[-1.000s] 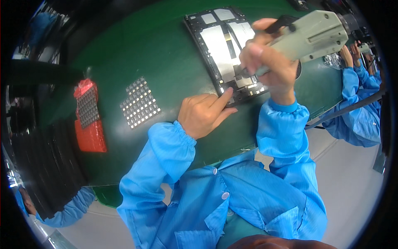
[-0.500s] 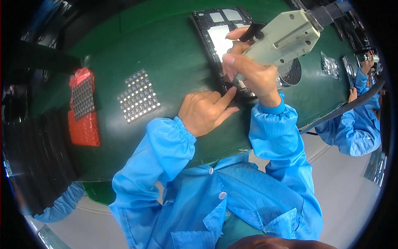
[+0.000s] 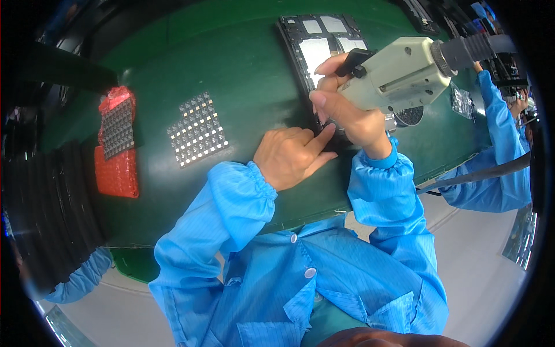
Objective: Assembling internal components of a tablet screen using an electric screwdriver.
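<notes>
A pale power screwdriver (image 3: 399,75) with a black lever is gripped in my right hand (image 3: 352,115), tilted so its body leans to the upper right. Its tip is hidden behind my fingers, over the near end of an opened tablet-like device (image 3: 315,53). That device has a black frame and silver panels. My left hand (image 3: 293,155) lies beside its near left corner, index finger and thumb stretched apart, the other fingers bent. The index fingertip reaches the frame's near edge, close to my right hand; nothing shows in the left hand.
A round dish of small dark pieces (image 3: 409,115) sits partly behind the screwdriver. Left lie a sheet of small parts (image 3: 199,130) and a red wrapped bundle (image 3: 117,176) with another sheet (image 3: 118,130). A clear bag (image 3: 461,103) and a co-worker's blue sleeve (image 3: 496,121) are right.
The screwdriver's body has swung lower, covering more of the round dish. Both hands stay at the device's near end. At right, the co-worker's arm has stretched farther forward. The whole view has shifted slightly.
</notes>
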{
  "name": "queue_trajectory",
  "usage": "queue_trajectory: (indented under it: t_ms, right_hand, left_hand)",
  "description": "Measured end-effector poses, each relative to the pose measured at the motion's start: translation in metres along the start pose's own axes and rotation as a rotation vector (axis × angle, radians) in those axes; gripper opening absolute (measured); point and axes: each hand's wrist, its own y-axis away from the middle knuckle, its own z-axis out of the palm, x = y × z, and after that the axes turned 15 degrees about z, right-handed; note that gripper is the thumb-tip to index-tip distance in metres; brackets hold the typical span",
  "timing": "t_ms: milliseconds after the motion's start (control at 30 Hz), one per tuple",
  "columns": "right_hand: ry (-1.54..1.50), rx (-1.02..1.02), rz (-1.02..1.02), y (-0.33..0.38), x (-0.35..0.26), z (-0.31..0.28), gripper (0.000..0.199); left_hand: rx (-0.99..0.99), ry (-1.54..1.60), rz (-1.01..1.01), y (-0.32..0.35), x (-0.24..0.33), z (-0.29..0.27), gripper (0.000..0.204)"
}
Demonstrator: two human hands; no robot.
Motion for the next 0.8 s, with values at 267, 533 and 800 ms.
queue_trajectory:
  t_ms: [267, 533, 800]
  right_hand:
    - [-0.082, -0.03, 0.045, -0.001, -0.002, -0.005, 0.037]
    - [-0.126, -0.083, 0.111, 0.001, -0.008, -0.004, 0.033]
    - [-0.255, -0.038, 0.151, 0.002, -0.004, -0.006, 0.029]
  left_hand:
    - [-0.004, -0.005, -0.009, -0.002, 0.003, 0.001, 0.037]
    - [0.023, -0.022, 0.014, -0.001, 0.0, 0.002, 0.039]
    - [0.015, -0.036, 0.037, -0.005, 0.002, 0.002, 0.037]
